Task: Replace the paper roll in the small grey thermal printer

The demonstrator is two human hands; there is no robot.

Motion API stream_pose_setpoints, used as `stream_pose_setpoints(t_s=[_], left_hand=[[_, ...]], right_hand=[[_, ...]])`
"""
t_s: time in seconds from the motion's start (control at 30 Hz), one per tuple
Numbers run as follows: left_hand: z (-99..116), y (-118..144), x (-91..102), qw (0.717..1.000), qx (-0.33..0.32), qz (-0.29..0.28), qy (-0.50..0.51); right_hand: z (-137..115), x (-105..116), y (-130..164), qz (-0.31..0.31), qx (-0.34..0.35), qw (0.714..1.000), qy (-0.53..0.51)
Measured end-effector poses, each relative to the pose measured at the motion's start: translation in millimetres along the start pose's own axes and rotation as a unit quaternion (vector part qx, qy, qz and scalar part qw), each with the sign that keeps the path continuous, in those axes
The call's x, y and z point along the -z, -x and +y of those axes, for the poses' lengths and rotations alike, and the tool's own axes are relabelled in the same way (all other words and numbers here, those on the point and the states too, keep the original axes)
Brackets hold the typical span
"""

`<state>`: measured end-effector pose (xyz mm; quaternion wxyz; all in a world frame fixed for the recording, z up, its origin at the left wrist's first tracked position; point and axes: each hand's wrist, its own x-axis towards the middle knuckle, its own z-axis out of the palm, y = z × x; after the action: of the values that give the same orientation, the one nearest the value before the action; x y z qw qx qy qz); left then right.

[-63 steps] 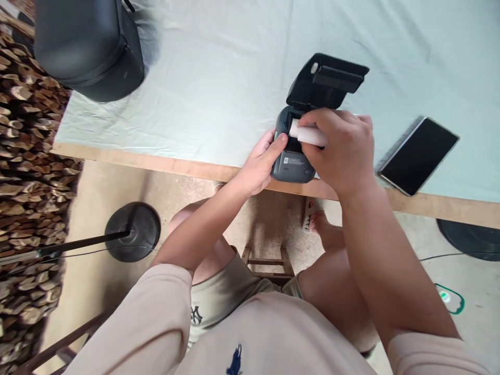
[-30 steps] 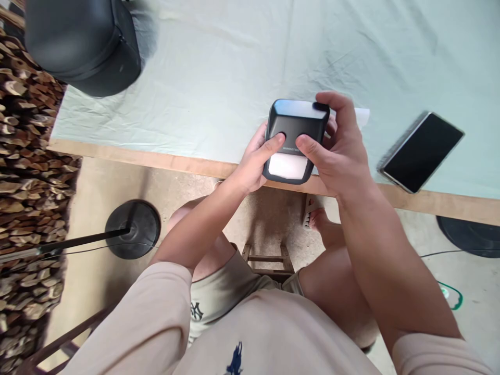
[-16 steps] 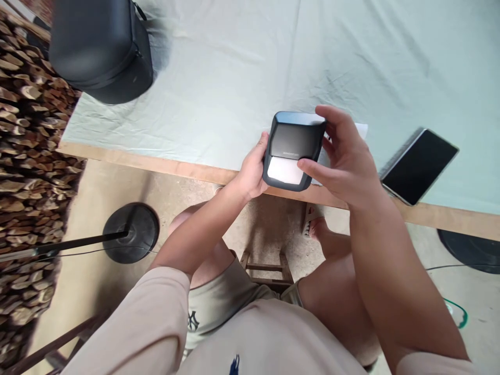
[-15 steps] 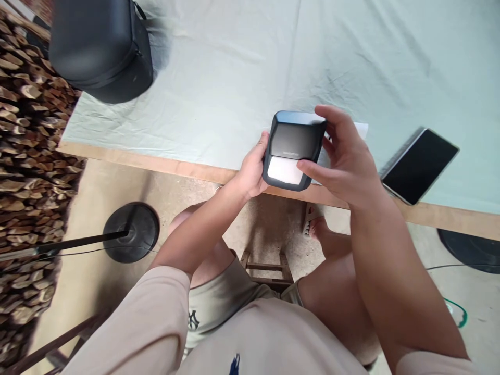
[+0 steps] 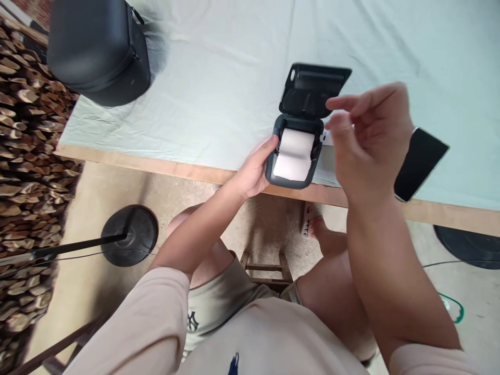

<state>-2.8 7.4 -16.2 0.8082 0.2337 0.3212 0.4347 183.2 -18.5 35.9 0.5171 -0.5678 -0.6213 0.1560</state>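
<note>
Pale green cloth [image 5: 219, 67] covers the bench [image 5: 172, 165], and the wooden edge of the bench shows along the near side. On the cloth, close to this edge, stands a small dark printer [image 5: 292, 156]. Its lid [image 5: 314, 89] is swung up and back, so the inside is open to the view. A white paper roll [image 5: 294, 152] lies in the printer body, and its loose end is spread toward the near edge of the printer.

The left hand [image 5: 253, 169] holds the printer at its left side; the thumb lies against the left wall near the roll, and the other fingers are hidden under and behind the body, so the grip is closed around the printer's side. The right hand [image 5: 369, 138] is in the air just to the right of the printer and touches nothing. Its fingers are loosely spread, with the tips pointing left toward the open lid, and it looks a little blurred.

A black phone [image 5: 422, 161] lies on the cloth to the right, partly hidden behind the right hand, with its screen dark. At the far left corner of the bench sits a black case [image 5: 97, 47]. Left of the bench is a wall of stacked firewood [image 5: 27, 146]. On the concrete floor below stands a round black stand base [image 5: 128, 235] with a pole.
</note>
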Motion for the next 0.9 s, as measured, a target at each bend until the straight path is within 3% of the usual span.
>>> stream_pose_setpoints(t_s=[0.1,0.17,0.27,0.37,0.47,0.57,0.63,0.7,0.8,0.9], left_hand=[[-4,1,4.3,0.999,-0.018,-0.019,-0.026],[-5,2,4.8,0.999,-0.023,-0.024,-0.038],[-5,6,2.8,0.997,-0.03,-0.028,-0.062],[-6,9,0.8,0.994,-0.032,-0.038,-0.092],[-5,8,1.4,0.994,-0.028,-0.025,-0.099],[-3,4,3.5,0.996,-0.018,0.006,-0.081],[0,0,4.2,0.998,0.004,0.023,-0.061],[4,-3,4.0,0.998,0.027,0.032,-0.05],[8,-4,2.3,0.998,0.036,0.037,-0.047],[10,-4,0.4,0.998,0.035,0.041,-0.044]], right_hand=[[-11,7,-1,-0.073,0.025,0.994,0.079],[-10,9,-1,-0.143,0.011,0.975,0.171],[-4,9,-1,-0.189,-0.017,0.944,0.269],[-6,8,-2,-0.199,-0.043,0.935,0.291],[-18,15,-3,-0.229,-0.063,0.942,0.236],[-18,27,-2,-0.204,-0.082,0.971,0.091],[0,34,-4,-0.121,-0.148,0.982,-0.011],[26,41,-10,-0.024,-0.227,0.971,-0.074],[57,48,-21,-0.003,-0.244,0.968,-0.058],[59,49,-26,-0.049,-0.159,0.985,0.05]])
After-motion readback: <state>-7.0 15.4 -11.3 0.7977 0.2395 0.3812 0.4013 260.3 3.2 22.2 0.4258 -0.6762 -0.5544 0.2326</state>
